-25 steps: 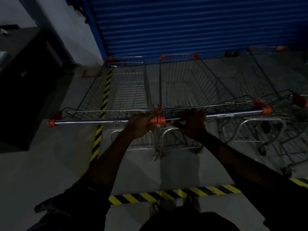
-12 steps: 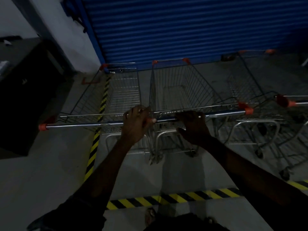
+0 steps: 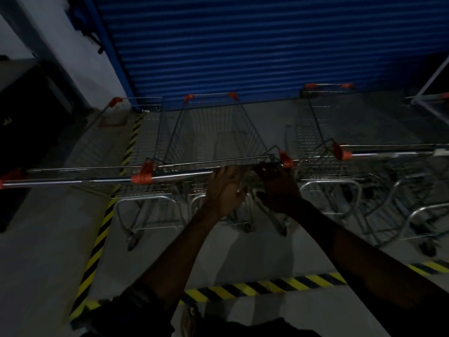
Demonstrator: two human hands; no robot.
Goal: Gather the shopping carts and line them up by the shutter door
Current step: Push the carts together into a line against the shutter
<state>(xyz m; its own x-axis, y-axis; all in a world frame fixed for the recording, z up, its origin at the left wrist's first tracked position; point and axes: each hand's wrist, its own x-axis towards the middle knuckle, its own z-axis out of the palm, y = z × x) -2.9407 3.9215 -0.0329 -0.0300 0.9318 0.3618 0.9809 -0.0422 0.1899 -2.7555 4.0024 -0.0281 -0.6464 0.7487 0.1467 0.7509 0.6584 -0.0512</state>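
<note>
Three wire shopping carts stand side by side, noses toward the blue shutter door (image 3: 243, 45). Both hands are on the chrome handle bar (image 3: 184, 173) of the middle cart (image 3: 213, 132), which has orange end caps. My left hand (image 3: 224, 190) curls its fingers over the bar right of its middle. Just beside it, my right hand (image 3: 277, 188) grips the bar next to the right end cap. The left cart (image 3: 136, 147) touches the middle one at the handles. A small gap separates the right cart (image 3: 313, 142) from the middle cart.
A dark cabinet (image 3: 29, 132) stands at the left wall. Yellow-black floor tape (image 3: 255, 287) runs across in front of my feet and along the left cart. Part of another cart (image 3: 430, 105) shows at the far right by the shutter.
My left hand left the orange joint between the left and middle carts and slid right along the middle cart's bar. My right hand also moved right, up to the end cap. The view swung right.
</note>
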